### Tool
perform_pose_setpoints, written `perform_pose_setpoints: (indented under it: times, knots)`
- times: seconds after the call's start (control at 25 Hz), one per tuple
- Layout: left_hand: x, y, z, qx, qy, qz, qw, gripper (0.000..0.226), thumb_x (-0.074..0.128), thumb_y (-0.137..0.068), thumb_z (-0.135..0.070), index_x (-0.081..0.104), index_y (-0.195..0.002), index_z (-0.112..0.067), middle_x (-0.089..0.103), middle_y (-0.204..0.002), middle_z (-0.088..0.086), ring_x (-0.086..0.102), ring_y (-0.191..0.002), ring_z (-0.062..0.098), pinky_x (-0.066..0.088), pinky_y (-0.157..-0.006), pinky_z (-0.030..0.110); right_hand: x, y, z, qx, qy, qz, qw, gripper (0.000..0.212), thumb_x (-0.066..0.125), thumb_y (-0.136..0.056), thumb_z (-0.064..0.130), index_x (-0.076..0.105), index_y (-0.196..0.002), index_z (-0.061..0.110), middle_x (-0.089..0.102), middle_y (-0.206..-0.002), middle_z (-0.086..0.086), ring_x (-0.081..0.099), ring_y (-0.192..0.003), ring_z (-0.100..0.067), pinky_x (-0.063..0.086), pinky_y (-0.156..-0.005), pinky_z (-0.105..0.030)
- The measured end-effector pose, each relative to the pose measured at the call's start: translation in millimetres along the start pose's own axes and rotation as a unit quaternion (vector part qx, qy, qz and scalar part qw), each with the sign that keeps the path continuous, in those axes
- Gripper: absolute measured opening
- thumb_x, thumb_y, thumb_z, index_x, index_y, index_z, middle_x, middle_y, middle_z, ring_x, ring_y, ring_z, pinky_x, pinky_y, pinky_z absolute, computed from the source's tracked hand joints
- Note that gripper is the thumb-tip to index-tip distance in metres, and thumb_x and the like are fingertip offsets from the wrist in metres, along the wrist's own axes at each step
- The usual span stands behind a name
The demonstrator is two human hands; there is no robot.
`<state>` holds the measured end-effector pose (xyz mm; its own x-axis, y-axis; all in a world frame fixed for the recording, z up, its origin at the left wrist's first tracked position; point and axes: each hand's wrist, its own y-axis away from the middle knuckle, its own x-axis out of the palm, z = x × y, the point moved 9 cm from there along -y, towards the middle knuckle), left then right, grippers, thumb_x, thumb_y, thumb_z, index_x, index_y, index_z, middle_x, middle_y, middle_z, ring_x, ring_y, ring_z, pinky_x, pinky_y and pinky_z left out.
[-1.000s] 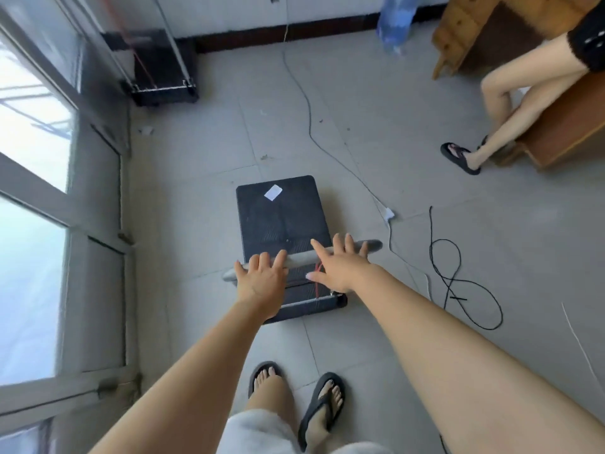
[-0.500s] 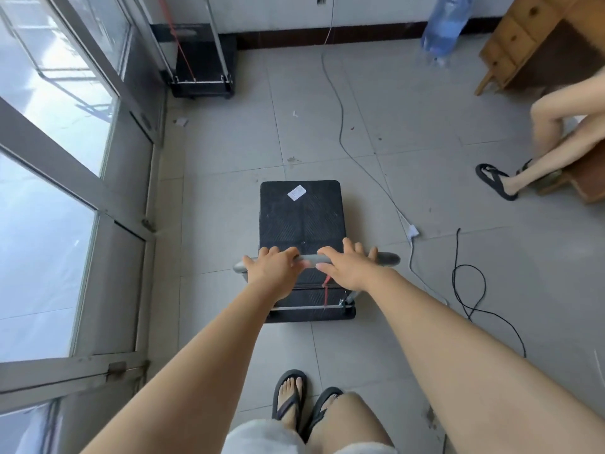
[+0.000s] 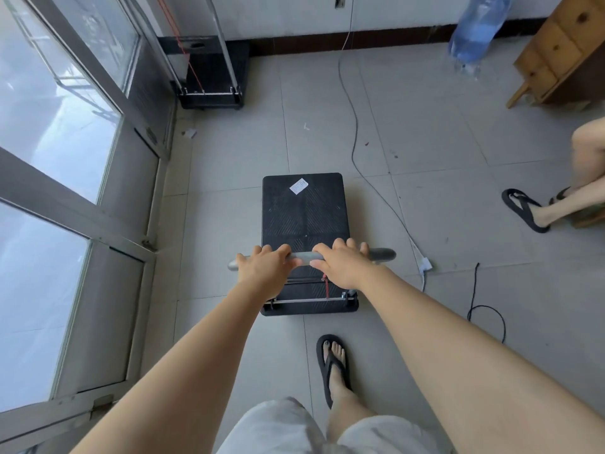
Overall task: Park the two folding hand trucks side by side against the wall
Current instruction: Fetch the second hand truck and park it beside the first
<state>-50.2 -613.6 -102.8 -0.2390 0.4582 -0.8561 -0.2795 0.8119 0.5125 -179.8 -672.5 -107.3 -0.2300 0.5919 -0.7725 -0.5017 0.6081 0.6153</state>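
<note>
- Grey floor tiles (image 3: 425, 132) fill the room, seen from above by a camera on a person's head.
- Glass doors (image 3: 59, 132) in metal frames run along the left side; a white wall (image 3: 288, 14) with a dark skirting board closes the far end.
- One hand truck (image 3: 304, 224) stands in the middle of the floor, its black flat deck pointing toward the far wall and carrying a small white sticker (image 3: 299, 186).
- Its grey handle bar (image 3: 379, 254) runs crosswise at the near end of the deck.
- Left hand (image 3: 265, 268) grips the left part of the bar, fingers (image 3: 271, 252) curled over it.
- Right hand (image 3: 343, 265) grips the bar just beside the left one, fingers (image 3: 343, 245) wrapped over the top.
- Second hand truck (image 3: 212, 77) is parked in the far left corner, close to the glass doors and the wall, handle upright, well apart from the first.
- Thin grey cable (image 3: 355, 152) trails from the wall across the floor, passing to the right of the near truck; a black cord (image 3: 474, 306) loops on the tiles further right.
- Blue water bottle (image 3: 474, 27) and a wooden cabinet (image 3: 563, 54) sit by the far right wall.
- Another person's bare legs (image 3: 586, 178) and a black sandal (image 3: 523, 211) show at the right edge.
- Wearer's own sandalled foot (image 3: 334, 365) stands just behind the truck.
</note>
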Motion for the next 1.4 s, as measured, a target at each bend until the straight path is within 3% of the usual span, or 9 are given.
perform_pose_setpoints:
  times: [0.28, 1.0, 1.4]
  knots:
    - [-63, -96, 10, -0.027, 0.006, -0.014, 1.000, 0.043, 0.028, -0.099, -0.053, 0.049, -0.120, -0.022, 0.058, -0.114, 0.008, 0.049, -0.114, 0.029, 0.037, -0.096, 0.051, -77, -101, -14, -0.023, 0.016, 0.008, 1.000, 0.044, 0.023, -0.101, 0.049, 0.039, -0.137, 0.029, 0.044, -0.137, -0.016, 0.036, -0.125, -0.034, 0.023, -0.104, -0.053]
    - [-270, -449, 65, -0.036, 0.058, -0.025, 0.997, 0.047, 0.027, -0.097, -0.058, 0.051, -0.122, -0.026, 0.058, -0.115, 0.007, 0.047, -0.117, 0.028, 0.031, -0.103, 0.056, -339, -422, -44, -0.026, 0.011, 0.009, 1.000, 0.045, 0.024, -0.101, 0.050, 0.037, -0.139, 0.031, 0.043, -0.141, -0.013, 0.034, -0.131, -0.034, 0.020, -0.109, -0.055]
    - [-383, -646, 86, -0.047, 0.069, 0.048, 0.995, 0.040, 0.025, -0.102, -0.046, 0.042, -0.131, -0.025, 0.048, -0.129, 0.011, 0.038, -0.129, 0.032, 0.009, -0.115, 0.066, -484, -601, -66, -0.036, 0.023, 0.009, 0.999, 0.045, 0.023, -0.101, 0.049, 0.035, -0.142, 0.033, 0.046, -0.139, -0.013, 0.038, -0.128, -0.033, 0.025, -0.106, -0.053]
